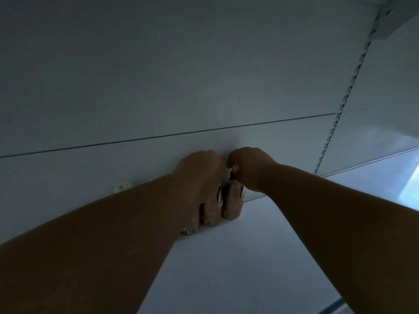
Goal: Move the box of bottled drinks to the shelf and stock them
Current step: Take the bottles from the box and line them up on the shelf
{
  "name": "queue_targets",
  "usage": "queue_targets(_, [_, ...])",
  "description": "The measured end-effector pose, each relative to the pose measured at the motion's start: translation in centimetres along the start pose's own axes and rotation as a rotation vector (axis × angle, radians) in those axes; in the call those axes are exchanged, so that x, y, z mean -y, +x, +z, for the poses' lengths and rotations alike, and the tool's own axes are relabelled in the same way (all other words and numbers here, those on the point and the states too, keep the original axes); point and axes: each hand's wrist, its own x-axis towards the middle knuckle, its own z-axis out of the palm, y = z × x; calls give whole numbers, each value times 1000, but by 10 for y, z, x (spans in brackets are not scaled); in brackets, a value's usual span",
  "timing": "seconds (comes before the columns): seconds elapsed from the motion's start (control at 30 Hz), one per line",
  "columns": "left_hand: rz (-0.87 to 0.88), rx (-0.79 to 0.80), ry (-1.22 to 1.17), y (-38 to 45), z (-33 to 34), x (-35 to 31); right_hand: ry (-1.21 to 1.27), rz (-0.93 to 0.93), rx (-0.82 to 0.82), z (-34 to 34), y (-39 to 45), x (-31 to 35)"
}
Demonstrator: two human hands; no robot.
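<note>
Both hands are gripping bottles at the shelf [249, 257] back; left hand [199, 175] is covering several bottles [210, 214]. Right hand [249, 168] is clasping one bottle's [233, 200] cap.

Both bare forearms reach in from the lower edge, left from seven o'clock, right from four o'clock. The left hand [199, 177] is curled knuckles-up, fingers pointing down. The right hand [248, 168] sits at its three o'clock, almost touching, fingers bunched in a pinch.
</note>
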Motion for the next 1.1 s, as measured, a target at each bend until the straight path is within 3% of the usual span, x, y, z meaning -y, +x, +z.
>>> queue_targets(0.27, [79,-232,128,-23,-5,-14,34,86,-107,-27,-35,3])
queue_targets(0.47, [182,-163,-35,-71,-7,-68,-48,199,-97,-88,-125,-7])
queue_targets(0.7, [451,11,-263,-119,14,-199,-228,440,-136,-130,-266,-22])
queue_targets(0.93, [664,192,-362,-170,61,-332,-282,753,-57,-121,-412,-77])
queue_targets(1.1, [769,334,-303,-206,139,-405,-205,963,34,-63,-498,-146])
